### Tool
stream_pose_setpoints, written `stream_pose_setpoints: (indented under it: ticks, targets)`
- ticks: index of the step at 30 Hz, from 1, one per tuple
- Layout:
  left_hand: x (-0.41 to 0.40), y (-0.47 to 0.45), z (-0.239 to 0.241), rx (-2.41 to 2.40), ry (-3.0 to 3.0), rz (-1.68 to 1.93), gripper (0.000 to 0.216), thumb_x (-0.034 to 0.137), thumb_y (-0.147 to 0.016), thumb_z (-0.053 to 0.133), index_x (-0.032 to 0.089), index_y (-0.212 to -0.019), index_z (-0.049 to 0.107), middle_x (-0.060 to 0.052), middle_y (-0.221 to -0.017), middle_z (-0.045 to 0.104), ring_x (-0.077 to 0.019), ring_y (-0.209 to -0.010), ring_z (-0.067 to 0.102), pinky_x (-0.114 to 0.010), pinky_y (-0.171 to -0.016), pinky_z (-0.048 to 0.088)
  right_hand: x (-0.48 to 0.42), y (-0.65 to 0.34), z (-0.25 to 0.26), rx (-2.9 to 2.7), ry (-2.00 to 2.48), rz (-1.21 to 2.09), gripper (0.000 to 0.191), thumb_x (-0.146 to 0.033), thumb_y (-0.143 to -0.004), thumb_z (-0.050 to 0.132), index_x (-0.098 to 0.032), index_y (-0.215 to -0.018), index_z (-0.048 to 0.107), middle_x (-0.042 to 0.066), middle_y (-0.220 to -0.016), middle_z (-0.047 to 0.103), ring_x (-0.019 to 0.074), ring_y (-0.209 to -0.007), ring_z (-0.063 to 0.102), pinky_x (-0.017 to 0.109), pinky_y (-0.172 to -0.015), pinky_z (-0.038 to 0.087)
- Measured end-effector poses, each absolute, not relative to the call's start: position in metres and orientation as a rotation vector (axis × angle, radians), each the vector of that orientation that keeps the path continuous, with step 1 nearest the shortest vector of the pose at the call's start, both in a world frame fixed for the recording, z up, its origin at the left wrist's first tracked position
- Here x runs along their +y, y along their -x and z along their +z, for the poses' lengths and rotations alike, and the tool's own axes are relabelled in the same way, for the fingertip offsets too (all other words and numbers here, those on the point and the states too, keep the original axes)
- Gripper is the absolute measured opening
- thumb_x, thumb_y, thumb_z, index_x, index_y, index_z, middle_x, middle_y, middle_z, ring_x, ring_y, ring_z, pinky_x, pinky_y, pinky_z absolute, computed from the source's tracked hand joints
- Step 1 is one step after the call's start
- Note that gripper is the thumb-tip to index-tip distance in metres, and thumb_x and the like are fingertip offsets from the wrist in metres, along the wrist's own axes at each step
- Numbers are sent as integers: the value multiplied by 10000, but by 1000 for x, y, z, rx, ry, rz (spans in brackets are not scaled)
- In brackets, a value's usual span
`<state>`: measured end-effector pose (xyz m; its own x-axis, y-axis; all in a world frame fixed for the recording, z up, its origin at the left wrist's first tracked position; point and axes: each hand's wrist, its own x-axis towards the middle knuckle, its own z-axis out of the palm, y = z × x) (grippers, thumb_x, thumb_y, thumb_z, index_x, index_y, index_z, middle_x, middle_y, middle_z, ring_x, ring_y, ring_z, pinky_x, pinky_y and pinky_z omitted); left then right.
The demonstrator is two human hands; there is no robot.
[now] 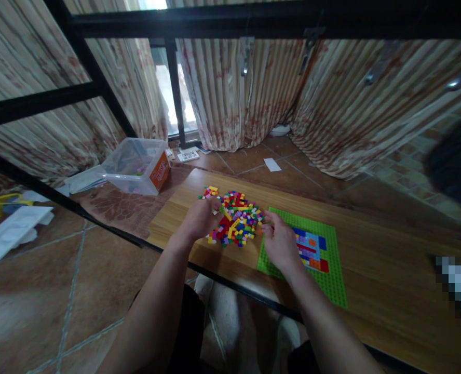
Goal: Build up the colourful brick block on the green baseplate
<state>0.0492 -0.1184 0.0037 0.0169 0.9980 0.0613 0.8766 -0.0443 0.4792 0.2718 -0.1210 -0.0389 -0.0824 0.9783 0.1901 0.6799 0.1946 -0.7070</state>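
A heap of small toy building bricks (236,221) in many colours lies on the wooden table. My left hand (201,218) is at the heap's left side, its fingers curled in over the bricks. A small pale piece shows by those fingertips, but I cannot make out what they hold. At the heap's right edge is my right hand (281,241), fingers bent and drawn together; anything between them is too small to name. Under my right wrist lies a green studded baseplate (334,283). On it sits a flat blue, light blue, orange and red brick build (312,246), partly covered by that hand.
A clear plastic box (137,176) with an orange label stands on the floor mat, left of the wooden table (374,259). A black metal frame (199,23) crosses in front of the curtains (230,98). A white paper (272,164) lies on the tiles.
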Motion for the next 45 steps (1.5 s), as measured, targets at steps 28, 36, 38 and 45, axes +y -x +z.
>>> stream_pose_setpoints:
  ticks: [28, 36, 38, 45]
  targets:
    - [-124, -147, -2, 1266, -2024, 1117, 293, 70, -803, 583, 175, -1075, 611, -60, -1041, 668, -153, -876, 661, -292, -824, 555, -117, -286, -14, -1197, 1186, 1081, 306, -425, -696, 736, -186, -885, 704, 19, -763, 705, 159, -675, 632, 303, -658, 507]
    - [-129, -173, -6, 1283, -1948, 995, 354, 124, -841, 565, 141, -1194, 588, -103, -1141, 660, -156, -845, 677, -306, -810, 570, -111, -354, -4, -1018, 1377, 920, 412, -462, -649, 750, -200, -966, 727, 35, -819, 725, 150, -646, 633, 302, -605, 521]
    - [-129, -179, -8, 1297, -1946, 932, 369, 127, -845, 553, 133, -1213, 585, -110, -1141, 665, -154, -814, 681, -312, -806, 570, -111, -369, -7, -1026, 1432, 885, 433, -466, -642, 745, -192, -977, 730, 47, -837, 733, 160, -652, 640, 312, -601, 527]
    - [-126, -195, -16, 1310, -1944, 822, 402, 153, -844, 555, 124, -1245, 577, -117, -1179, 686, -175, -852, 696, -337, -858, 567, -111, -395, -21, -1310, 1532, 762, 355, -429, -737, 646, -192, -981, 748, 85, -961, 762, 237, -833, 692, 401, -765, 545]
